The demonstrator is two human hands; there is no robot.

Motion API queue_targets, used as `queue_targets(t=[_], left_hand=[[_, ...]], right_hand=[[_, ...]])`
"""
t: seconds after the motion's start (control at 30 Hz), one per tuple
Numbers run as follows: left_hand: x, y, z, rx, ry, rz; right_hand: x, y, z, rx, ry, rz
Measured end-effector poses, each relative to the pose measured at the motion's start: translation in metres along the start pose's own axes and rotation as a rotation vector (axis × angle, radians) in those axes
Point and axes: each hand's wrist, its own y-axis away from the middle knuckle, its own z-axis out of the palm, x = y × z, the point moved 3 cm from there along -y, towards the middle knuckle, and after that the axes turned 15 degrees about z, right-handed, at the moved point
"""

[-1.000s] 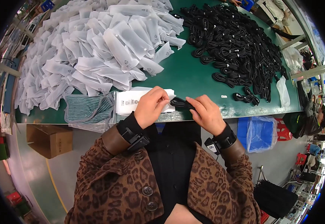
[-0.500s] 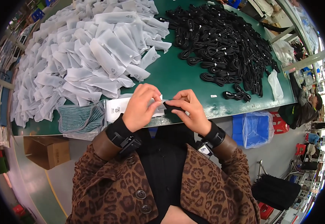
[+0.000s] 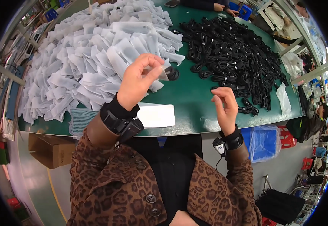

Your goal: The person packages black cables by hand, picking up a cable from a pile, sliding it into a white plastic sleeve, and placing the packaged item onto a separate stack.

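My left hand (image 3: 137, 79) is raised over the table beside the heap of frosted bags (image 3: 77, 56). Its thumb and fingers pinch a small frosted bag (image 3: 163, 75), and a black coiled cable (image 3: 172, 73) shows at the bag's far end. On the right, my right hand (image 3: 226, 109) hovers at the near edge of the pile of black coiled cables (image 3: 228, 52). Its fingers are bent, with a gap to the thumb and nothing seen between them. Below my left hand, a stack of flat white bags (image 3: 156, 116) lies at the table's front edge.
The green table (image 3: 194, 94) carries both heaps. A striped teal cloth (image 3: 82, 121) lies at its front left. Beneath are a cardboard box (image 3: 51, 150) and a blue lined bin (image 3: 264, 141). Another person's hands (image 3: 224, 8) rest at the far edge.
My left hand has lifted up and away with the bag and cable. My right hand has let go and moved right toward the cable pile. Another person's arms now show at the far edge.
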Motion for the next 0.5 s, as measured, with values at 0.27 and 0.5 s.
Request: queue_targets(t=[0.27, 0.5], left_hand=[[-0.007, 0.006, 0.045, -0.069, 0.687, -0.480], [-0.016, 0.012, 0.053, -0.064, 0.752, -0.584]], right_hand=[[-0.068, -0.014, 0.032, -0.082, 0.010, -0.269], [-0.062, -0.020, 0.046, -0.001, 0.169, -0.477]])
